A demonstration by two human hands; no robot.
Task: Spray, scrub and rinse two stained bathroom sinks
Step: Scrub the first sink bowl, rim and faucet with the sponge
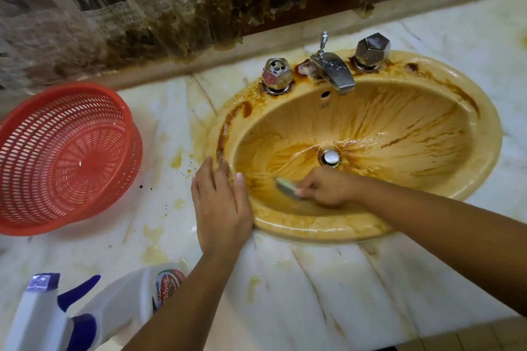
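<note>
Fingers (306, 189) of the right hand (328, 188) pinch a green scrub sponge (286, 186), pressed against the near-left wall of the stained yellow sink (399, 122), just short of the drain (330, 157). Left hand (221, 205) lies flat, fingers together, on the sink's left rim and the marble surface (313, 288), its forearm reaching up from the bottom edge. Nearest, a white spray bottle (85, 308) with blue trigger lies on its side; its label is too blurred to read. Farther left sits a red basket (65, 157). Small print under the faucet (333, 71) is unreadable.
</note>
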